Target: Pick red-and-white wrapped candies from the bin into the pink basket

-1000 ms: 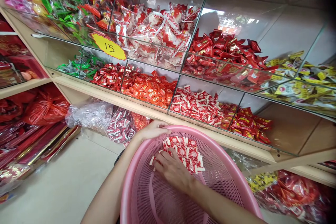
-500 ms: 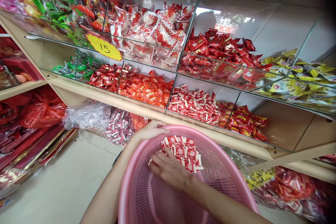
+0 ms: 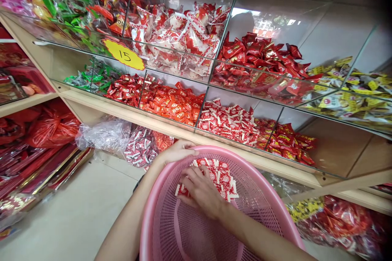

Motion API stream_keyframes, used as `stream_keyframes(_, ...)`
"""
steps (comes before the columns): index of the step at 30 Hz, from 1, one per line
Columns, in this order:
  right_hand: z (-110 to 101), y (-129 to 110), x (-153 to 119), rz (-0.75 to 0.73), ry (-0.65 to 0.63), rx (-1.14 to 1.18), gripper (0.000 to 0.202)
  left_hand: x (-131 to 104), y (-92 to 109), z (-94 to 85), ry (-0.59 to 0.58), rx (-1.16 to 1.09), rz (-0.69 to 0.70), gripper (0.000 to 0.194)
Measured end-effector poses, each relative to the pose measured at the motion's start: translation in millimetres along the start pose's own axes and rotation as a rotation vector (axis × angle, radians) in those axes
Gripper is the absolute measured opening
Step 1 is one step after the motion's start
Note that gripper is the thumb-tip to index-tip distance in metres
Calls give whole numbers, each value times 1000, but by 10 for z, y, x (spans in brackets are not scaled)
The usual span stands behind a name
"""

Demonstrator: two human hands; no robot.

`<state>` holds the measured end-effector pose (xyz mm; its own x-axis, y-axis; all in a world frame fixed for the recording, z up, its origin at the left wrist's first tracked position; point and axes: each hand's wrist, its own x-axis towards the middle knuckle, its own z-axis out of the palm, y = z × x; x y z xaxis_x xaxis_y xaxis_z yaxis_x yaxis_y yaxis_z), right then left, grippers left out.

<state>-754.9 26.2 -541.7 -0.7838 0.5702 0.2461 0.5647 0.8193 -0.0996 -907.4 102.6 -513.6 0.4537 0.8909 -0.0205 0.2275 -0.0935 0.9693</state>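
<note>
My left hand [image 3: 180,151] grips the rim of a pink plastic basket [image 3: 147,212] at its upper left, fingers over the edge. Inside the basket, small red-and-white wrapped candies [image 3: 225,178] lie together in a patch toward the far side. My right hand [image 3: 202,189] reaches in from the lower right and rests over the left part of these candies. Its fingers are bent and somewhat apart, the tips among the wrappers. One candy packet [image 3: 183,191] shows beneath them. The palm side of this hand is hidden.
Beyond the basket stands a shelf with glass-fronted bins, holding red-and-white candies [image 3: 228,120], orange-red candies [image 3: 174,104] and other sweets. A yellow price tag [image 3: 124,54] reads 15. Bagged goods [image 3: 104,134] lie under the shelf board [image 3: 101,104]. Pale floor tiles [image 3: 70,208] show at left.
My right hand has shifted slightly up and to the right over the candies, uncovering a packet at their left end. My left hand stays on the rim.
</note>
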Motion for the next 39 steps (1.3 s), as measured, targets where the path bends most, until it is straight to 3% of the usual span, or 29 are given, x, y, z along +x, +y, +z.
stream_keyframes(6,32,-52,-52,42,-29,-103,38,-12,28,4,-1,5,-2,30)
stream_keyframes(13,51,53,-23,184,21,-118,37,-7,8,-2,-17,-26,-6,32)
stream_keyframes(22,-3,68,-190,52,-52,-197,87,-3,40,1,-14,-21,0,26)
stream_keyframes(30,53,132,-179,151,8,-226,85,-9,41,-1,-25,-23,19,28)
stream_keyframes(39,-95,62,-115,87,44,-179,63,14,-52,-15,-21,4,19,27)
